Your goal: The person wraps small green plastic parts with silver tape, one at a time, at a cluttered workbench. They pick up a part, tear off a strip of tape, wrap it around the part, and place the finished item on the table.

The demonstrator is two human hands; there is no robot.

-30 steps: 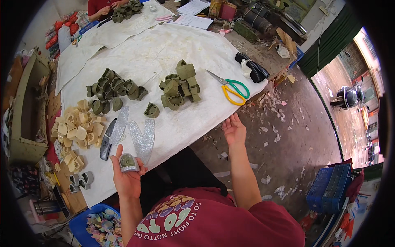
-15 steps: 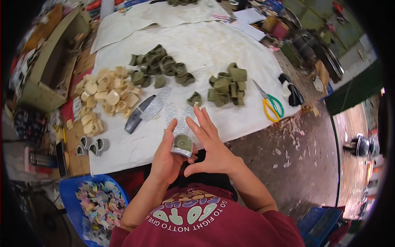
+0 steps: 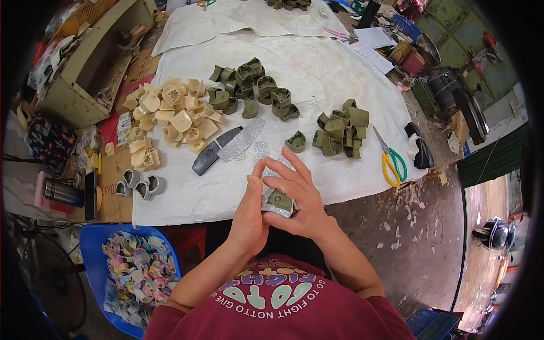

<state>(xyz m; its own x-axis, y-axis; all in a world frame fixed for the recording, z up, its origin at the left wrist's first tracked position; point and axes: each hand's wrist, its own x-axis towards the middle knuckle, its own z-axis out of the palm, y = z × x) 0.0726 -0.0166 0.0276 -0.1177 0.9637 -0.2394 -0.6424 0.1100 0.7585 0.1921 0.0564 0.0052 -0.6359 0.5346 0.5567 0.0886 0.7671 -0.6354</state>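
Note:
Between my two hands is an olive green shoe heel (image 3: pixel 280 199) with glittery silver material wrapped along its side. My right hand (image 3: pixel 303 205) closes round it, thumb below and fingers bent over the top. Upright against the other side is my left hand (image 3: pixel 248 212), its thumb and forefinger close together near the right fingertips; its other fingers are mostly hidden. Just beyond the fingertips a silver glitter strip (image 3: pixel 261 149) lies on the white cloth (image 3: pixel 334 68), beside a single green heel (image 3: pixel 296 141). Another glitter strip (image 3: pixel 242 140) rests partly over a dark flat tool (image 3: pixel 211 157).
Piles of beige heels (image 3: pixel 180 120) and green heels (image 3: pixel 249 82) lie on the cloth, with more green heels (image 3: pixel 343 130) to the right. Scissors (image 3: pixel 391 164) with yellow and green handles lie at the right edge. Lower left is a blue bin (image 3: pixel 93 249) of colourful scraps.
My right hand has moved from hovering open to closing on the heel, which was in my left hand. My left hand now presses its side. The whole view has shifted.

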